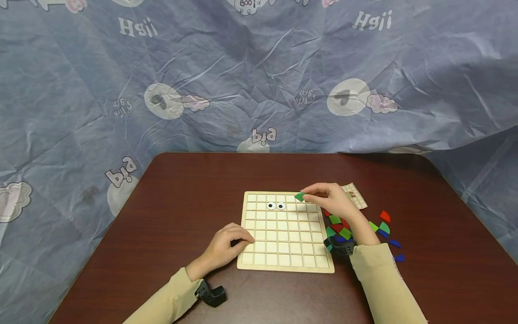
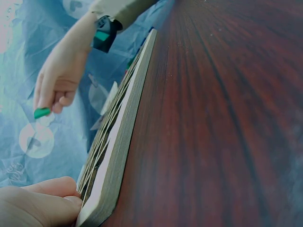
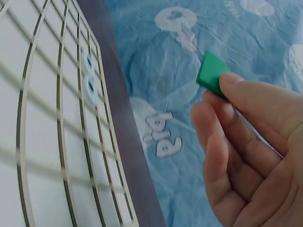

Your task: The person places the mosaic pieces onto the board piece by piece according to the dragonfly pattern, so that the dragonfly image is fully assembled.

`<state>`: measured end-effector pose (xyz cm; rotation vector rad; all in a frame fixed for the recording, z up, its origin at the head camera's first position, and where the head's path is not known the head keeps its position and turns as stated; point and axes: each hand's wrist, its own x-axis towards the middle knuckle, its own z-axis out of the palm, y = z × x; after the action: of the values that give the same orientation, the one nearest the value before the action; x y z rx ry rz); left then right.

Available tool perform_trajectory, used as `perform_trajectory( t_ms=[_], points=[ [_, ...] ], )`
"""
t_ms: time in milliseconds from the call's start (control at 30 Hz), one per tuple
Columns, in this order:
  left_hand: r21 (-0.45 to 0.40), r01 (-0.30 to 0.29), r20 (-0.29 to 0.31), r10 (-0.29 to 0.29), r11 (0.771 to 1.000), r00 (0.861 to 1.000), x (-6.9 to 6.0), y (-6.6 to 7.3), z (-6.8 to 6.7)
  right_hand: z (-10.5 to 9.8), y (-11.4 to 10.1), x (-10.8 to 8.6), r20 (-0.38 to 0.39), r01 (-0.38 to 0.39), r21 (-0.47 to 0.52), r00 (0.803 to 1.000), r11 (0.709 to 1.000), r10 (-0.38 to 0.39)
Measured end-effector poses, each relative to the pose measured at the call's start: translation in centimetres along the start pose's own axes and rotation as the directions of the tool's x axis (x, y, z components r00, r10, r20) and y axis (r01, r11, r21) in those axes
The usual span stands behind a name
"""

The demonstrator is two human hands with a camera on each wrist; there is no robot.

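Note:
A pale wooden grid board (image 1: 283, 236) lies on the table, with two round eye pieces (image 1: 276, 206) in its upper squares. Over its far right corner, my right hand (image 1: 329, 198) pinches a small flat green tile (image 3: 212, 73) between thumb and fingertips. In the right wrist view the tile is held apart from the board, its lower corner covered by the thumb. My left hand (image 1: 226, 243) rests at the board's left edge; in the left wrist view thumb and forefinger (image 2: 57, 187) touch the rim from above.
Loose red, green and blue tiles (image 1: 345, 233) lie right of the board, partly hidden under the right wrist. Several more, including a red tile (image 1: 385, 216), lie farther right. A patterned card (image 1: 356, 196) sits behind the right hand. A blue printed cloth (image 1: 251, 90) hangs beyond the table (image 1: 194, 189).

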<state>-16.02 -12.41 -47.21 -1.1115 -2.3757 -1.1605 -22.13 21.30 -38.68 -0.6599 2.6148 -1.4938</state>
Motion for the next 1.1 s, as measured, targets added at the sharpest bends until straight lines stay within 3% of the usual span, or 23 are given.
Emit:
perform_trajectory(
  t_ms=[400, 800, 1100],
  points=[
    [-0.003, 0.002, 0.000, -0.002, 1.000, 1.000, 0.1, 0.1, -0.1, 3.7, -1.8, 1.9, 0.044, -0.020, 0.004, 0.999, 1.000, 0.020],
    [-0.005, 0.026, 0.009, -0.026, 1.000, 1.000, 0.0, 0.1, 0.0, 6.9, 0.0, 2.6, 0.038, -0.048, -0.052, 0.998, 0.997, 0.050],
    [-0.005, 0.013, 0.008, -0.013, 1.000, 1.000, 0.1, 0.1, 0.0, 7.9, 0.5, 2.6, 0.052, -0.076, -0.058, 0.996, 0.995, 0.079]
  ],
)
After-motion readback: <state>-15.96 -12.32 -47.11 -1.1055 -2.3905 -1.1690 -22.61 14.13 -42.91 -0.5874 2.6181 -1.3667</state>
